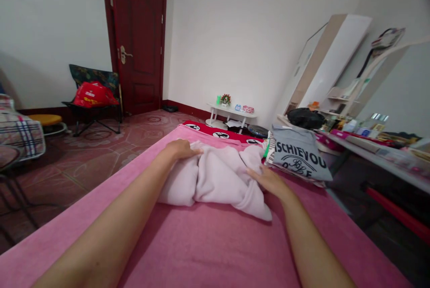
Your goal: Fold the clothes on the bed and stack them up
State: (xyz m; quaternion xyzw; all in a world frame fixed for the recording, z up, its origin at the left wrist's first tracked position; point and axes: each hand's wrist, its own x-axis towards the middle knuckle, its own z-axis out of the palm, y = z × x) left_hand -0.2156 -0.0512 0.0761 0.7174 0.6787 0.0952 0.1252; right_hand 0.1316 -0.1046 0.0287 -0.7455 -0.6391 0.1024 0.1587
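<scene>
A pale pink, fleecy-looking garment [221,180] lies partly folded on the pink bed cover [215,247], with creases across its middle and a corner pointing toward me at the right. My left hand [181,148] is at its far left edge, closed on the cloth, thumb stretched over the top and the other fingers mostly hidden. On the opposite side, my right hand [269,179] rests against the garment with its fingers extended and apart. Just beyond that hand sits a stack of folded clothes, topped by a grey shirt [298,151] with black lettering.
To the right runs a dressing table [379,158] crowded with bottles and boxes, a black bag [305,118] at its far end. A low white table [230,111] stands by the back wall. At left are a folding chair [96,100] with a red bag and a yellow stool [45,120].
</scene>
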